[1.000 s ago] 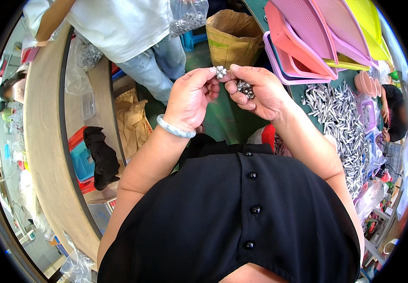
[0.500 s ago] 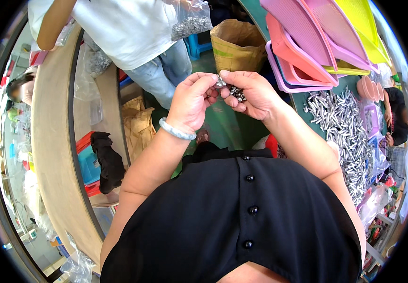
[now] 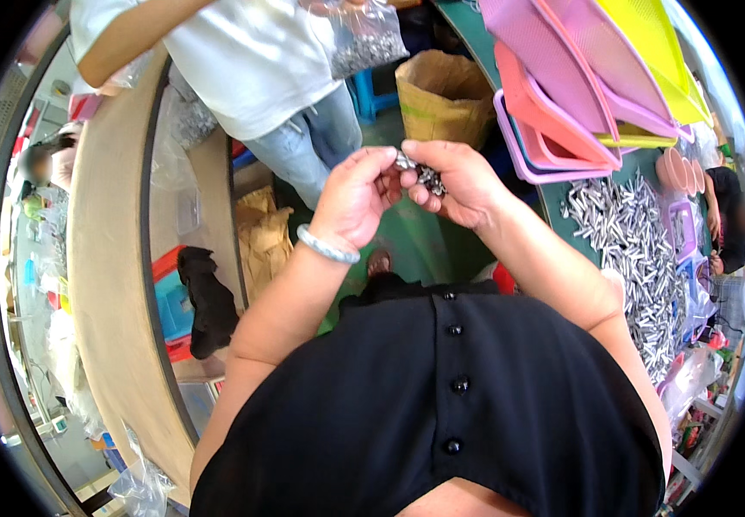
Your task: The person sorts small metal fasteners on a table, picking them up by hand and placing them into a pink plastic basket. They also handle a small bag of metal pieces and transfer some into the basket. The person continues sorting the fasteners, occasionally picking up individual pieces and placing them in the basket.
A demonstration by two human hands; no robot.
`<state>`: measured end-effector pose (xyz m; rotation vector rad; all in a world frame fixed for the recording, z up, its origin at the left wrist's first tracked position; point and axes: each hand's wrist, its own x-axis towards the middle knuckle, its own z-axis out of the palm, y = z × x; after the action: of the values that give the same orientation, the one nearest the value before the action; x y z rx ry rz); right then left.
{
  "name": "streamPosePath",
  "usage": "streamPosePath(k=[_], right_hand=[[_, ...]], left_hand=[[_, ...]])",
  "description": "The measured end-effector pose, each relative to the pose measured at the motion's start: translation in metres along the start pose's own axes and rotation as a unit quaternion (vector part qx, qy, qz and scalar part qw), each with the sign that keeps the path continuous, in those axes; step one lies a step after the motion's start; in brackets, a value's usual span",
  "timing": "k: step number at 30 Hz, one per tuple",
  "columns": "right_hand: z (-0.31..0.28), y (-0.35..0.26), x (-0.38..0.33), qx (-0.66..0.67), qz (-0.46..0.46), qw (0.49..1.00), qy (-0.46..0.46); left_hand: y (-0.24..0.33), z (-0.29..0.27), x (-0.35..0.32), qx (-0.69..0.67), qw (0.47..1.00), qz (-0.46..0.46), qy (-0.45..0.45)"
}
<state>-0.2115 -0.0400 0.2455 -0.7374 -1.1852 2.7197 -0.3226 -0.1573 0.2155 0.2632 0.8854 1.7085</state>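
My left hand (image 3: 355,196), with a pale bangle (image 3: 327,246) at its wrist, pinches a small shiny silver metal piece (image 3: 404,161) between thumb and fingers. Tip to tip with it, my right hand (image 3: 467,183) has its thumb by the same piece. Its curled fingers cradle a little cluster of small dark and silver metal parts (image 3: 431,181). The exact kind of these parts is too small to make out. Both hands are held up in front of me, above the green floor.
At right, a green table bears a heap of silver metal pieces (image 3: 635,258) and stacked pink, purple and yellow plastic baskets (image 3: 553,77). A brown paper sack (image 3: 441,103) stands ahead. Another person (image 3: 234,69) stands front left, holding a bag of parts (image 3: 368,43). Wooden shelving (image 3: 114,284) runs along the left.
The view has shifted slightly, so the surroundings sit a little further right and lower. My hands stay together, and the silver piece between the fingertips has turned a little.
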Motion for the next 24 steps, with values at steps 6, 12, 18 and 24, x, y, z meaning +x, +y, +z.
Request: streamPosePath(k=[6,12,18,24], right_hand=[[-0.015,-0.008,0.016,0.092,-0.029,0.995,-0.037],[-0.023,-0.016,0.027,0.172,-0.066,0.98,-0.07],[-0.017,-0.025,0.031,0.116,-0.087,0.989,-0.004],[-0.014,-0.03,0.035,0.127,-0.117,0.985,0.011]], left_hand=[[0.029,-0.013,-0.008,0.099,0.986,0.084,0.107],[0.069,-0.051,0.017,0.156,0.953,0.172,0.196],[0.087,-0.057,0.042,0.223,0.923,0.219,0.225],[0.072,-0.045,0.048,0.231,0.947,0.174,0.143]])
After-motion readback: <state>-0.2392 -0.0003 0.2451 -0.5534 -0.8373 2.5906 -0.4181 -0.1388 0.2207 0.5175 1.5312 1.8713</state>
